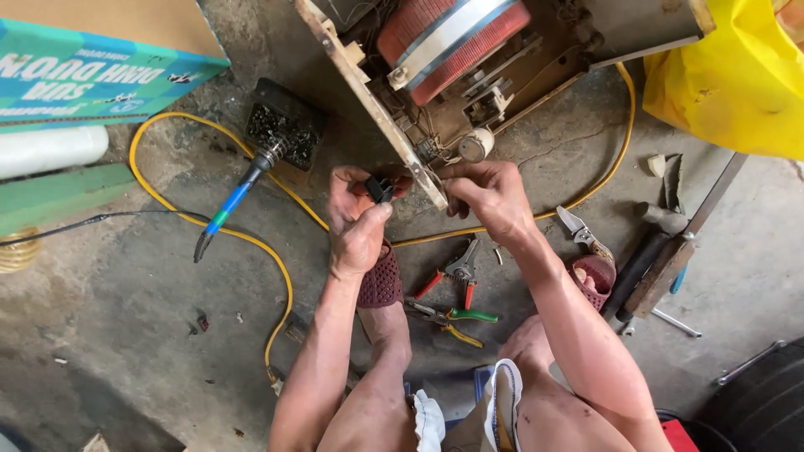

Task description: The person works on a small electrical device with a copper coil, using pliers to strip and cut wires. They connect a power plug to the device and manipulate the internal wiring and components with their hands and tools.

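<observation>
On a bare concrete floor [126, 335], one teal-printed cardboard box [84, 67] and one white roll [50, 149] sit at the far left, with open floor below them. One yellow cable [280, 276] loops past one blue-handled soldering iron [230, 205], which rests on a black tray of small parts [289, 125]. At centre, the person's left hand [356, 226] is closed, thumb and fingers pinching one small black component [379, 189] just beside the board edge of an opened transformer unit [469, 84]. The right hand [490, 197], fingers curled and nearly closed, touches that same edge; what it grips cannot be told. Two pliers [452, 274] and one green-handled tool [456, 316] lie between the person's feet. Right of them lie one folding knife [582, 233] and one hammer [649, 251]; a yellow bag [737, 84] crowds the upper right corner.
</observation>
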